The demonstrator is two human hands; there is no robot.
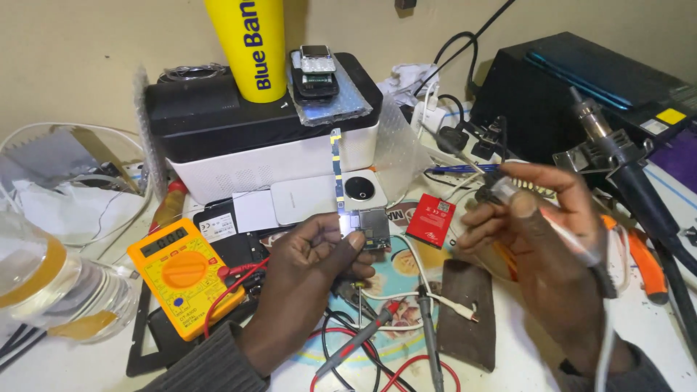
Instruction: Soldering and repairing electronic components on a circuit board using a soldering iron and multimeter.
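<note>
Pinching one small circuit board [372, 229] between your left hand's [308, 268] fingertips, just right of the one yellow multimeter [185, 272]. Your right hand [537, 239] is curled around one soldering iron [483, 190], farther right. Two probes [396, 334] lie below the board.

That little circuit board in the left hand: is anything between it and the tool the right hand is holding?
Nothing visible. The left hand holds the circuit board up above the bench, and the right hand holds a slim tool beside it, also raised. Only open air lies between them; the red card and the cables lie lower, on the bench.
</note>
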